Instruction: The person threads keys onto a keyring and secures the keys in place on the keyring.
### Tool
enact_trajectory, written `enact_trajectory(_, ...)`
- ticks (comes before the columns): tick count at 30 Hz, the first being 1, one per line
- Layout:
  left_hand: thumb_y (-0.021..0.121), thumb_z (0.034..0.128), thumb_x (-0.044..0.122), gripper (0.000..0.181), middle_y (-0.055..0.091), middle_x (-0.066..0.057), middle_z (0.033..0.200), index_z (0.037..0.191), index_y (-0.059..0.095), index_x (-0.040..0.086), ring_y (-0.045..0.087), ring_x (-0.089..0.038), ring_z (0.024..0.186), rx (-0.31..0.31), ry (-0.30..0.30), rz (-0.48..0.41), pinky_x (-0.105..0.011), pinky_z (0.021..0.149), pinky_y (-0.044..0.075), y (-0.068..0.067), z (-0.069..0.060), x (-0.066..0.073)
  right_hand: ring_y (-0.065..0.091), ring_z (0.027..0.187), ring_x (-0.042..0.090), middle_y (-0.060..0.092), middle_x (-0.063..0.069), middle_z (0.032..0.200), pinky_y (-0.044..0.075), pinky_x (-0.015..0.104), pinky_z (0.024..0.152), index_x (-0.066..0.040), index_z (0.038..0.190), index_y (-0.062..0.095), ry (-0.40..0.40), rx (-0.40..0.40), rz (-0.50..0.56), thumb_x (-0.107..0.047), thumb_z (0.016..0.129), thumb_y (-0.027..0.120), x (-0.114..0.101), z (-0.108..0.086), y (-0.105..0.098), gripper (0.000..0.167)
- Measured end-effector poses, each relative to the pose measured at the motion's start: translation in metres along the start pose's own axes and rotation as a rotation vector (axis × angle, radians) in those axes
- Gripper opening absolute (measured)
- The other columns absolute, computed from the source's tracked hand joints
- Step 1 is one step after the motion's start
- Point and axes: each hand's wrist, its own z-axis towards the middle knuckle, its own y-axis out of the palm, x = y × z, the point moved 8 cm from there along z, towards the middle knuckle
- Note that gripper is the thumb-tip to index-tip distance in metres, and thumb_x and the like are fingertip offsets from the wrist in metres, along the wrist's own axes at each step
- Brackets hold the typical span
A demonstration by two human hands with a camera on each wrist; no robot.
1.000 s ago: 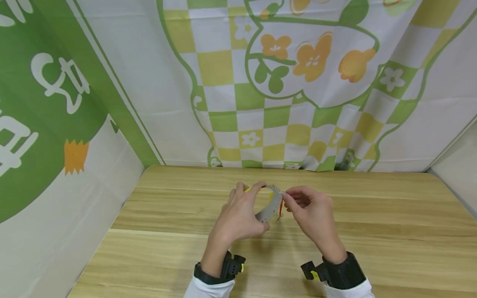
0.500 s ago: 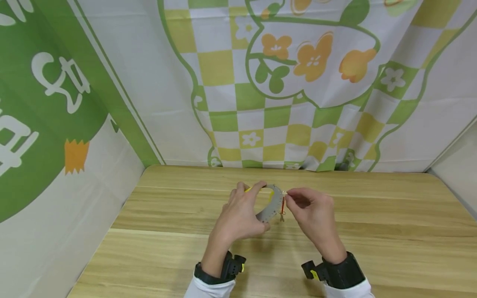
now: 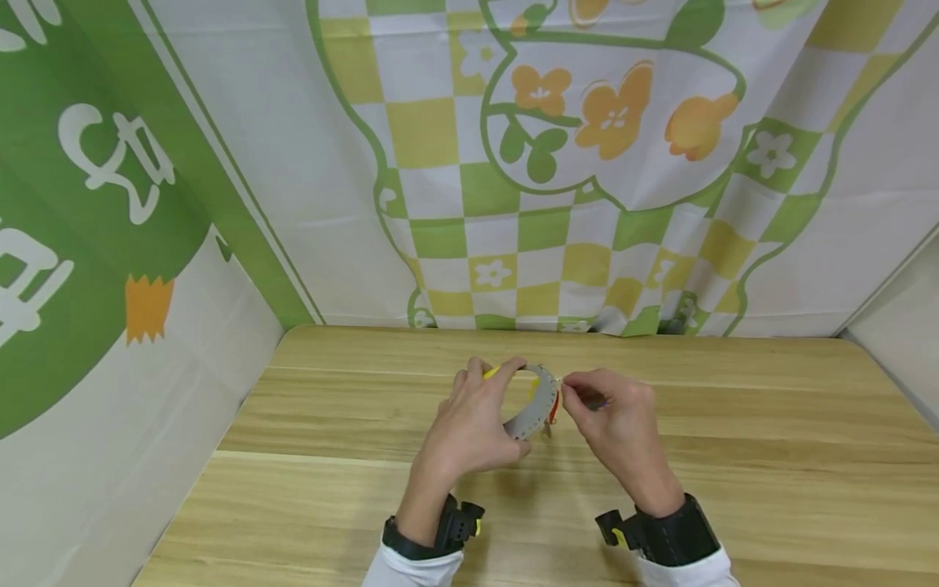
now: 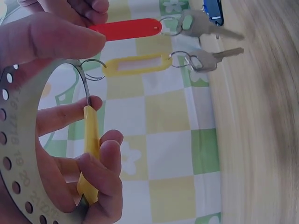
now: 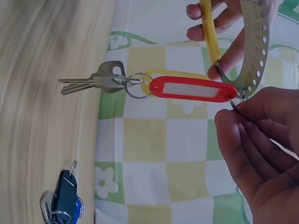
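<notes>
My left hand [image 3: 469, 424] grips a curved metal key holder [image 3: 539, 412] with numbered holes along its edge, fingers curled at its yellow handle [image 4: 91, 135]. From the holder hangs a yellow key tag [image 4: 110, 69] with a key [image 4: 205, 60]. My right hand [image 3: 619, 416] pinches a small metal ring [image 5: 233, 104] at the holder's edge between thumb and forefinger. On that ring is a red key tag [image 5: 219, 96], and its keys [image 5: 105, 79] dangle from a split ring at the other end. Whether the pinched ring passes through a hole cannot be made out.
A dark key tag [image 5: 65, 196] with rings and something blue lies on the wooden table [image 3: 330, 489], below my right hand. A green-and-yellow checked curtain [image 3: 506, 269] hangs along the table's back edge, with a printed cloth wall [image 3: 183, 367] at the left.
The red tag has swung from hanging nearly straight to tilting left, toward the holder. My right fingers have shifted slightly at the ring. The left hand keeps its place.
</notes>
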Motion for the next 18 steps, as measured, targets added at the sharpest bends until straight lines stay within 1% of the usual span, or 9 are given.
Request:
enact_trajectory(4,0.088,0.0626,0.025,0.094,0.05,-0.019,0.13,0.149,0.05,0.023,0.051,-0.033,0.112,-0.008,0.015,0.011,-0.041,0.063,0.043,0.0005,-0.0002,0.0001,0.066,0.064,0.008,0.072,0.004,0.078,0.053,0.02,0.057,-0.002,0.086,0.076,-0.029,-0.029,-0.01,0.012,0.077,0.078,-0.0016,0.0003,0.0006,0.017)
enact_trajectory(9,0.089,0.0613,0.022,0.093,0.05,-0.015,0.122,0.147,0.052,0.024,0.049,-0.028,0.1,-0.041,0.039,0.047,-0.036,0.059,0.041,0.0021,-0.0005,-0.0001,0.064,0.065,0.008,0.07,0.003,0.08,0.052,0.022,0.056,-0.003,0.086,0.076,-0.11,-0.091,-0.054,0.013,0.076,0.08,-0.006,-0.0007,0.0029,0.019)
enact_trajectory(11,0.09,0.0609,0.021,0.094,0.05,-0.014,0.12,0.147,0.052,0.024,0.049,-0.026,0.097,-0.049,0.043,0.047,-0.035,0.058,0.041,0.0024,-0.0005,-0.0002,0.064,0.065,0.009,0.069,0.003,0.081,0.052,0.023,0.056,-0.003,0.088,0.076,-0.12,-0.106,-0.065,0.012,0.076,0.08,-0.0064,-0.0011,0.0035,0.019)
enact_trajectory(13,0.089,0.0611,0.021,0.094,0.05,-0.013,0.12,0.148,0.051,0.024,0.049,-0.026,0.096,-0.05,0.04,0.038,-0.035,0.058,0.041,0.0024,-0.0004,-0.0006,0.065,0.067,0.009,0.07,0.004,0.083,0.053,0.024,0.057,-0.003,0.09,0.076,-0.097,-0.099,-0.066,0.01,0.077,0.08,-0.005,-0.001,0.0031,0.018)
enact_trajectory(18,0.088,0.0626,0.024,0.095,0.05,-0.017,0.129,0.149,0.05,0.024,0.051,-0.03,0.109,-0.01,0.019,0.02,-0.04,0.064,0.044,0.0012,0.0007,-0.0004,0.069,0.066,0.011,0.073,0.008,0.081,0.056,0.027,0.057,0.0,0.089,0.076,0.042,-0.015,-0.06,0.006,0.08,0.08,0.0002,0.0001,0.0006,0.012)
